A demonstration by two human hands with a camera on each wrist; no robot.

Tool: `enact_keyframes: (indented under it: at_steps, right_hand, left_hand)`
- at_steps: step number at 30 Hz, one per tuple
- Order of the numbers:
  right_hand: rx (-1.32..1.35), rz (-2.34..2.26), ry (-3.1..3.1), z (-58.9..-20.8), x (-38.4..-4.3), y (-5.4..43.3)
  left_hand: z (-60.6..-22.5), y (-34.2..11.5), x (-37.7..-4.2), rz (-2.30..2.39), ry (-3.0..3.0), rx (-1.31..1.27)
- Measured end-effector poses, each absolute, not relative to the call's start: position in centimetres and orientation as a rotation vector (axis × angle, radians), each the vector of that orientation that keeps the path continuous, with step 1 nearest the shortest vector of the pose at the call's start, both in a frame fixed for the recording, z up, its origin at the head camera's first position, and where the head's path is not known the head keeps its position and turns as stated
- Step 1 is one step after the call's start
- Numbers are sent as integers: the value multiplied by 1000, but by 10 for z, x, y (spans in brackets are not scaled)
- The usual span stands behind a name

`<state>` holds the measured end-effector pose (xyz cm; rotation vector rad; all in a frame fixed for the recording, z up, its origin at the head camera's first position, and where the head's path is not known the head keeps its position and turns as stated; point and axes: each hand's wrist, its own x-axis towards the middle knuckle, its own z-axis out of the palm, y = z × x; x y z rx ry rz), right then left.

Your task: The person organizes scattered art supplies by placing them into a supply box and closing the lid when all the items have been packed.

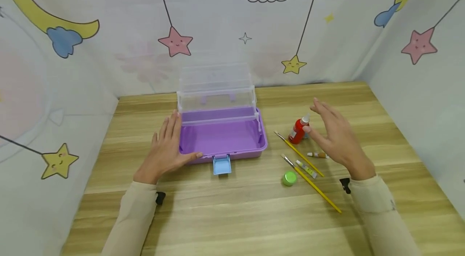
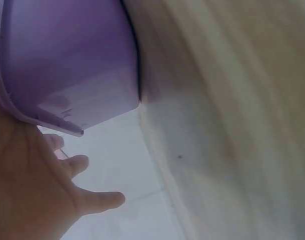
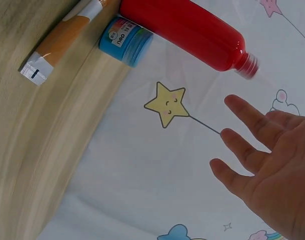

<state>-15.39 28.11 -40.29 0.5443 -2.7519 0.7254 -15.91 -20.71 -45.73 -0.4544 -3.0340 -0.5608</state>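
Note:
A purple storage box (image 1: pixel 223 133) stands on the table with its clear lid (image 1: pixel 216 78) swung up and back and its blue latch (image 1: pixel 222 165) hanging down in front. My left hand (image 1: pixel 163 149) rests against the box's left side, fingers straight and thumb along the front rim. To the right, my right hand (image 1: pixel 338 139) hovers with spread fingers, holding nothing. Close to its thumb stands a red bottle (image 1: pixel 298 131) with a whitish nozzle. Beside the bottle, the right wrist view shows a small blue jar (image 3: pixel 123 41) and an orange-brown paint tube (image 3: pixel 62 40).
Two yellow-handled paintbrushes (image 1: pixel 316 189) lie on the table (image 1: pixel 218 215) right of the box. Between them is a yellow-green paint tube (image 1: pixel 306 169). A small green-lidded jar (image 1: pixel 289 178) sits nearby. A patterned cloth wall (image 1: pixel 218 17) borders the table's back and sides.

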Motion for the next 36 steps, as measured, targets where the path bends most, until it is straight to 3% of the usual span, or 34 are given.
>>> enact_keyframes:
  at_steps: [36]
  right_hand:
    - [499,637,-2787,-427,-165,271]
  left_hand:
    - [-450,-206,-161,-740,-3170,-393]
